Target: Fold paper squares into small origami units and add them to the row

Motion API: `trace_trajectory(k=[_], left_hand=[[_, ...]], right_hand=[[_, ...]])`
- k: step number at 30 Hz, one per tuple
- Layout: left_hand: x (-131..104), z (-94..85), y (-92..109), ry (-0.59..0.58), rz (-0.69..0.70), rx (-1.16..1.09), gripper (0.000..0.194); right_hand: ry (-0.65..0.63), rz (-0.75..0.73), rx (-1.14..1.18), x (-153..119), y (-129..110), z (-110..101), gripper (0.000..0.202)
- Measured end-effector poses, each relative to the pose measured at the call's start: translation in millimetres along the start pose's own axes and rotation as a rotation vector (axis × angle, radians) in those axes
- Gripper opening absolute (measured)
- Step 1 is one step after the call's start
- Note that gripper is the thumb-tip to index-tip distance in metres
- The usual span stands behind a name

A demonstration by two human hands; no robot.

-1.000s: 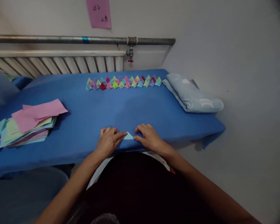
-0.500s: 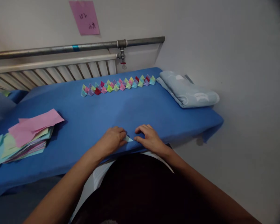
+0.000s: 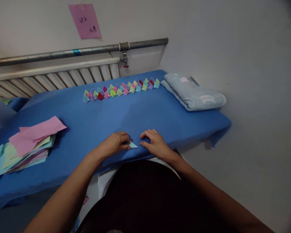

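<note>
A small light-blue piece of folded paper (image 3: 133, 145) lies on the blue cloth near the front edge, its pointed end toward the right. My left hand (image 3: 116, 142) holds its left part between thumb and fingers, which cover that side. Just to the right, my right hand (image 3: 154, 142) rests with thumb and fingers curved apart and nothing between them; a small gap separates it from the paper tip. Farther back stands a row of folded paper pieces (image 3: 119, 92) in several colours, set in interlocking points.
A loose stack of coloured paper sheets (image 3: 38, 131) lies at the left on the blue cloth (image 3: 87, 126). A folded light-blue blanket (image 3: 196, 94) sits at the right by the wall. Behind are a radiator (image 3: 70, 77) and a metal pipe (image 3: 97, 50).
My left hand has shifted slightly left, and more of the folded paper shows. My right hand stays almost the same. The view has moved a little.
</note>
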State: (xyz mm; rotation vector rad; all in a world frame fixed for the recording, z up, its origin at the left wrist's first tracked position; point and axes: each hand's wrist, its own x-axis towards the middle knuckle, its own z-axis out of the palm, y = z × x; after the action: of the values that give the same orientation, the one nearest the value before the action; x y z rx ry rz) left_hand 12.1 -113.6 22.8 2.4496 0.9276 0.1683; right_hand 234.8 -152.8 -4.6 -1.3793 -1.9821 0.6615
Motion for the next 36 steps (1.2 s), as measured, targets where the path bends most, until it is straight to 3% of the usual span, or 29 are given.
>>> trace_trajectory(k=[16,36], left_hand=[[-2.7,4.4,-3.7,0.069,-0.002,-0.115,0.015],[-7.5,15.6,-5.8,0.155,-0.012,-0.108,0.013]], right_hand=[[-0.116,-0.15,0.037,-6.2,-8.9,3.6,0.013],[-0.02,-0.019,-0.011,-2.3,-20.6,18.2,0.012]])
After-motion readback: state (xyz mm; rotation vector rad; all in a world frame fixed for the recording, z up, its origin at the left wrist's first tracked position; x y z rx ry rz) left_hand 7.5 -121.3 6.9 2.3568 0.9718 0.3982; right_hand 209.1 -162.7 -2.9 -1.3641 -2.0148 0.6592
